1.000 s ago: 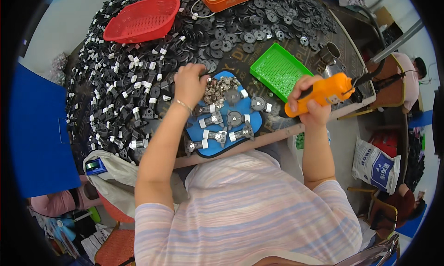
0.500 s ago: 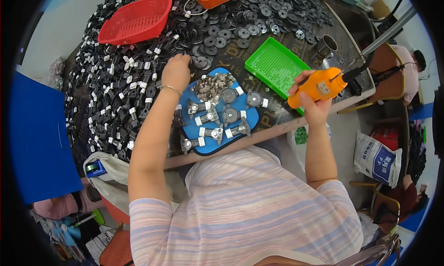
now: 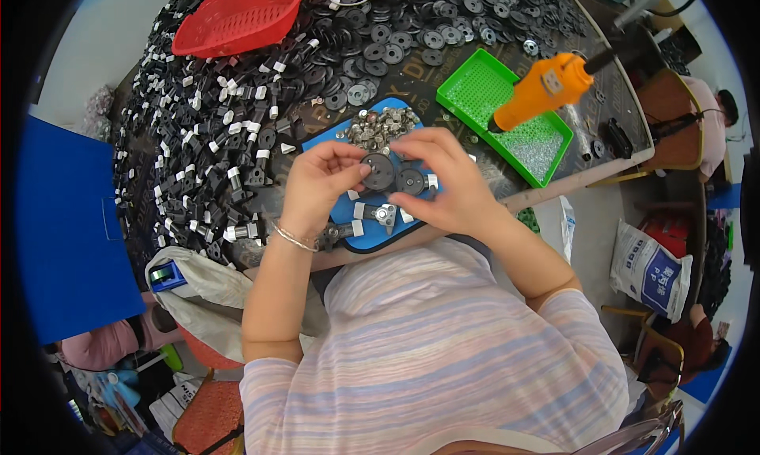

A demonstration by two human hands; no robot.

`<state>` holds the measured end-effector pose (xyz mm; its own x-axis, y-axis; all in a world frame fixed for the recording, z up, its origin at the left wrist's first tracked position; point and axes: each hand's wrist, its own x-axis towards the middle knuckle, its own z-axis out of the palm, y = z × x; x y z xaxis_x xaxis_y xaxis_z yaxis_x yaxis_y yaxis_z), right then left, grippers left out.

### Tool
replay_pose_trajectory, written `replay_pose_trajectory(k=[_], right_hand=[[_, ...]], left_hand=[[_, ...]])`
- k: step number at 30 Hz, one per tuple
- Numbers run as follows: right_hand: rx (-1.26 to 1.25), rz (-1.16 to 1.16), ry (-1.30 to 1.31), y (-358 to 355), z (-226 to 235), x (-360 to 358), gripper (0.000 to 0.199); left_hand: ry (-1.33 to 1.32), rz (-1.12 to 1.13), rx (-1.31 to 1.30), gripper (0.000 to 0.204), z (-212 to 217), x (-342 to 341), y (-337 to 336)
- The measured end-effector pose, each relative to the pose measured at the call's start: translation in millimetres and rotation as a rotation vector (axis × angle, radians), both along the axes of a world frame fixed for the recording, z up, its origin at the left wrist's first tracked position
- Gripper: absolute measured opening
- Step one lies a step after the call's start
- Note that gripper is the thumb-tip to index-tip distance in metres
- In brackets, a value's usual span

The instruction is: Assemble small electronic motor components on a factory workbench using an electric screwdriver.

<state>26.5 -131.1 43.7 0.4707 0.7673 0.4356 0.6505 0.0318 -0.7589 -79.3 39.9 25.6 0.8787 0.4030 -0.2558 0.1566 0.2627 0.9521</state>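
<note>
My left hand (image 3: pixel 321 182) pinches a round black disc (image 3: pixel 378 172) by its left edge, over the blue mat (image 3: pixel 342 138). At the disc's right side my right hand (image 3: pixel 451 178) curves with thumb and fingers apart; whether its fingertips touch the disc I cannot tell. Between that thumb and fingers a black disc part with a white end (image 3: pixel 410 180) is visible. Below lie black brackets with white ends (image 3: pixel 381 214), partly hidden by my hands. A heap of small shiny metal pieces (image 3: pixel 378 127) sits at the mat's far end.
An orange electric screwdriver (image 3: pixel 542 91) hangs over a green tray (image 3: pixel 518 166) holding small pieces. To the left spreads a pile of black-and-white parts (image 3: pixel 229 138); loose black discs (image 3: pixel 475 4) cover the back. A red basket (image 3: pixel 237 20) stands at the far left. Other people sit farther off.
My right hand has let go of the orange screwdriver, which now hangs free, and has come over the mat. My left hand has moved from the pile's edge to the mat with a black disc.
</note>
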Motion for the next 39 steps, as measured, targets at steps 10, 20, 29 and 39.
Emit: replay_pose_trajectory(k=[10, 20, 29, 39], right_hand=[[-0.095, 0.014, -0.071, 18.4, -13.8, -9.4, 0.053], [-0.347, 0.099, -0.125, 31.7, -42.6, 7.5, 0.046], [-0.506, 0.162, -0.194, 36.1, -41.2, 8.5, 0.047], [-0.543, 0.094, -0.180, 30.7, -29.9, 10.1, 0.051]], left_hand=[[-0.106, 0.121, -0.110, 0.024, -8.4, -13.3, -14.0], [-0.028, 0.099, 0.837, 0.025, -31.3, -24.1, -12.0], [0.100, 0.004, 1.225, 0.045, -32.5, -25.5, -13.7], [0.129, -0.127, 1.201, 0.050, -31.8, -20.9, -5.6]])
